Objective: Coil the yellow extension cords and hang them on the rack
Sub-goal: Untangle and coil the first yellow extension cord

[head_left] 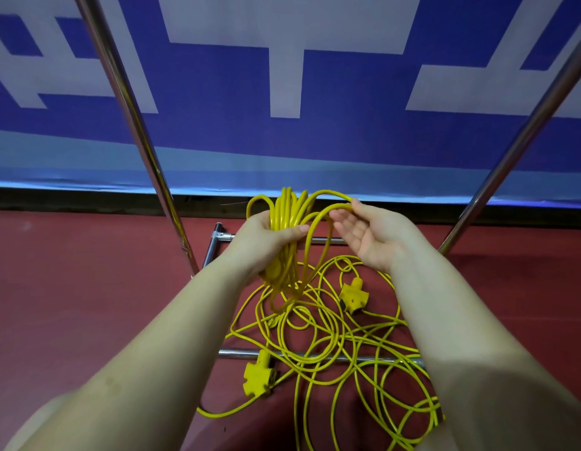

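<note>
My left hand [266, 237] grips a bundle of coiled yellow cord loops [290, 209] held upright above the floor. A fresh loop of the same cord [328, 216] arcs over to my right hand [370, 234], which pinches it at the fingertips with the palm turned up. Below my hands, loose yellow cord [334, 340] lies tangled on the red floor. Two yellow three-way socket ends lie in the tangle, one [353, 296] on the right and one [260, 374] nearer me on the left.
Two slanted metal rack poles rise at left [133, 118] and right [523, 141]. The rack's low crossbars [237, 354] lie on the red floor [87, 288] under the tangle. A blue and white banner [282, 92] covers the wall behind.
</note>
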The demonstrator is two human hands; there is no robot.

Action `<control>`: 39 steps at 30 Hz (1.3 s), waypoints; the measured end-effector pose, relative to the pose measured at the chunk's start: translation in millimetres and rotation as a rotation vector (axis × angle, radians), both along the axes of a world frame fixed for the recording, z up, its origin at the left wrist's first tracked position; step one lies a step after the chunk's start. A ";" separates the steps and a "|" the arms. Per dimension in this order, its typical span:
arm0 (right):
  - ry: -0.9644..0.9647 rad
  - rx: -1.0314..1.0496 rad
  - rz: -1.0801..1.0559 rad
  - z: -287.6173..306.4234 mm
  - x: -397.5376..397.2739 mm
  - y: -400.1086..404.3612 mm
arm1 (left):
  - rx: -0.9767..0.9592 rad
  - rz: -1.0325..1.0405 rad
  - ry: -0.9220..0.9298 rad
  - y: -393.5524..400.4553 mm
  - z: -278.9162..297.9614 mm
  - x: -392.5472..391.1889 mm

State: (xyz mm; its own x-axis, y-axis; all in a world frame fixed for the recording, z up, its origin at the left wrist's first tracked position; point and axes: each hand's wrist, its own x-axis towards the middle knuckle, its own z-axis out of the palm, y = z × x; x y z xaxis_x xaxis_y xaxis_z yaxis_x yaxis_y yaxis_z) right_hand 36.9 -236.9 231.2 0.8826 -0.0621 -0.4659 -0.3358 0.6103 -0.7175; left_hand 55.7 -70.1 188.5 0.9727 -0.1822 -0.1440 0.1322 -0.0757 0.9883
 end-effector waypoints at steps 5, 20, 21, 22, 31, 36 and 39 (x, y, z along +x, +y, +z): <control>-0.012 0.088 -0.052 -1.2 3.0 3.6 | -0.121 -0.055 0.089 -1.4 3.4 -4.4; -0.334 -1.234 0.661 -33.6 -10.6 16.4 | -0.436 0.234 0.161 3.8 13.5 6.3; -0.362 -1.247 0.653 -36.3 -9.8 17.4 | -0.451 0.234 0.164 5.1 14.7 6.0; -0.386 -1.274 0.636 -37.2 -9.3 18.1 | -0.464 0.235 0.165 6.0 16.0 5.3; -0.497 -1.161 -0.171 -21.2 -0.5 1.5 | -0.168 0.367 0.050 23.6 9.7 11.5; -0.495 -1.403 -0.247 -17.7 -1.4 -9.3 | -0.041 0.366 0.018 29.6 5.1 14.5; -0.403 -1.607 -0.104 -14.0 -1.2 -10.4 | -0.080 0.344 0.039 28.3 6.6 13.3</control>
State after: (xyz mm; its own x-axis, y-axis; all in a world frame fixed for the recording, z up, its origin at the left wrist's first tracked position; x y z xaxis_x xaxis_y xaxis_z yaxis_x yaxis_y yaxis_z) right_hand 35.6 -247.2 217.1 0.8845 -0.2845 0.3699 0.0073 -0.7841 -0.6206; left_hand 69.1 -41.8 195.1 0.9730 0.1427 -0.1811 0.1746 0.0569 0.9830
